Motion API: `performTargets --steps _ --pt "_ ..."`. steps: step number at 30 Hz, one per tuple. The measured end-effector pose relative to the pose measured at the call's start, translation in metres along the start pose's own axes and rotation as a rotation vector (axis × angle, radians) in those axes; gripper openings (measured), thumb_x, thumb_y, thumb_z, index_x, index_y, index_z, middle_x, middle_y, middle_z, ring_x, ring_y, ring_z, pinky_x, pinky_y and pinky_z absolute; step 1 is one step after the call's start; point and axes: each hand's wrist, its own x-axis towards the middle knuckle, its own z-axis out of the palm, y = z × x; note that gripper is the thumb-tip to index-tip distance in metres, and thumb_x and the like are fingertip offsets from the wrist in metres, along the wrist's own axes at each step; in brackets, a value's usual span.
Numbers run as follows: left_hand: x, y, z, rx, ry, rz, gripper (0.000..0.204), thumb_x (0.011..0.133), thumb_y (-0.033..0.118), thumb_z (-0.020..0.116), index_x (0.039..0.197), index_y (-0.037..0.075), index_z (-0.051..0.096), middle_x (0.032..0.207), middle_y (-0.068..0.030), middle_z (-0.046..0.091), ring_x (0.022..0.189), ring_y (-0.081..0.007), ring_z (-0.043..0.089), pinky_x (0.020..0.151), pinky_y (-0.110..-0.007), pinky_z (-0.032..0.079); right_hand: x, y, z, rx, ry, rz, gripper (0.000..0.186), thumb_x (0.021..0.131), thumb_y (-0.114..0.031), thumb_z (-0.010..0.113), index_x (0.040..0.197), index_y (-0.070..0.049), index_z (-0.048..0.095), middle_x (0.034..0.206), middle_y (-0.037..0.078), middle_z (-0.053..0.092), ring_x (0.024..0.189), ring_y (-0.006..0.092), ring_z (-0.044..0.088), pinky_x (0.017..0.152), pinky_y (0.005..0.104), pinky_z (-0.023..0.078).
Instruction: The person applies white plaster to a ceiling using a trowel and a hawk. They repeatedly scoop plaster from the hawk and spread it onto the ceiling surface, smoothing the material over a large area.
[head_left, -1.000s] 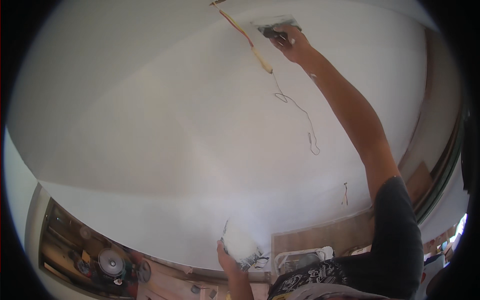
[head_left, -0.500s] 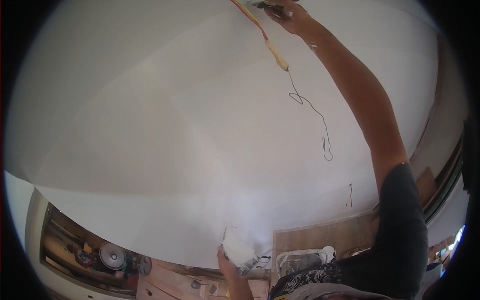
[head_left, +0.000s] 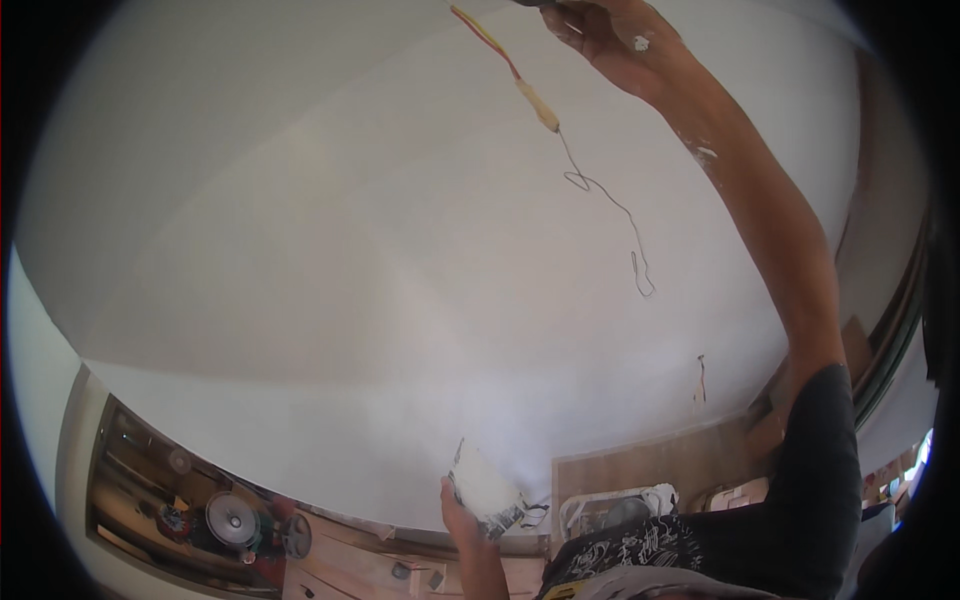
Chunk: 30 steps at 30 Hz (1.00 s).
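Note:
My right arm is raised to the white ceiling, and my right hand (head_left: pixel 610 45) closes on a dark-handled flat tool (head_left: pixel 537 2); most of that tool is cut off by the upper edge. Low in the view, my left hand (head_left: pixel 460 515) grips the side of a flat putty board (head_left: pixel 487 488) coated in white paste, with dark smears along its edges. White specks mark my right wrist and forearm. Left of my right hand hangs a red and yellow cable (head_left: pixel 487 42) with a taped, cream-coloured joint (head_left: pixel 537 105).
A thin bent wire (head_left: pixel 600 190) dangles from the taped joint. A second short wire (head_left: pixel 701 378) hangs from the ceiling further off. Below stand a round fan-like metal thing (head_left: pixel 232 519), a white-spattered frame (head_left: pixel 620 505) and wooden boards (head_left: pixel 350 570).
My right hand has shifted up and slightly right in view, so less of its tool shows. The cable appears a little further left and up. My left hand still holds the board.

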Motion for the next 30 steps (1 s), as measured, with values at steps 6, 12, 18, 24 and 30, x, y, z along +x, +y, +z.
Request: performTargets --steps 6,12,18,24,30 --pt "-0.007 0.004 0.001 0.020 -0.050 -0.019 0.045 0.099 0.038 0.043 0.123 0.001 0.052 0.113 -0.0124 0.062 0.100 -0.0270 0.062 0.085 -0.041 0.051 -0.032 -0.025 0.023 -0.022 -0.108 -0.057 0.010 0.085 -0.009 0.067 0.091 -0.004 0.061 0.091 0.012 0.068 0.077 0.0127 0.060 0.072 0.0209 0.052" --pt "-0.014 0.010 -0.006 0.054 -0.030 -0.009 0.045 0.100 0.037 0.040 0.124 0.001 0.052 0.113 -0.0124 0.062 0.100 -0.0269 0.062 0.086 -0.041 0.051 -0.060 -0.048 0.047 -0.002 -0.235 -0.074 0.015 0.086 -0.012 0.069 0.093 -0.001 0.063 0.088 0.009 0.067 0.077 0.0091 0.059 0.070 0.0183 0.050" --pt "-0.012 0.007 0.019 0.065 -0.199 -0.109 0.045 0.100 0.039 0.038 0.123 0.002 0.052 0.110 -0.0126 0.062 0.098 -0.0269 0.062 0.083 -0.042 0.052 -0.122 -0.094 0.073 -0.049 -0.418 -0.645 0.034 0.087 -0.020 0.069 0.107 0.005 0.056 0.095 0.009 0.064 0.080 0.0083 0.057 0.066 0.0175 0.051" --pt "-0.035 0.021 0.004 0.100 -0.237 -0.057 0.044 0.100 0.039 0.037 0.122 0.003 0.052 0.107 -0.0122 0.063 0.096 -0.0267 0.062 0.082 -0.043 0.052 -0.181 -0.174 0.118 0.178 -0.351 -0.102 0.036 0.087 -0.017 0.067 0.111 0.007 0.053 0.101 0.012 0.063 0.085 0.0127 0.058 0.066 0.0202 0.053" --pt "-0.056 0.026 0.004 0.125 -0.325 -0.064 0.046 0.101 0.037 0.035 0.123 -0.001 0.050 0.113 -0.0158 0.060 0.102 -0.0292 0.061 0.088 -0.044 0.051 -0.222 -0.219 0.129 0.294 -0.439 -0.118 0.034 0.087 -0.012 0.063 0.113 0.006 0.052 0.106 0.015 0.060 0.096 0.0179 0.057 0.070 0.0258 0.056"
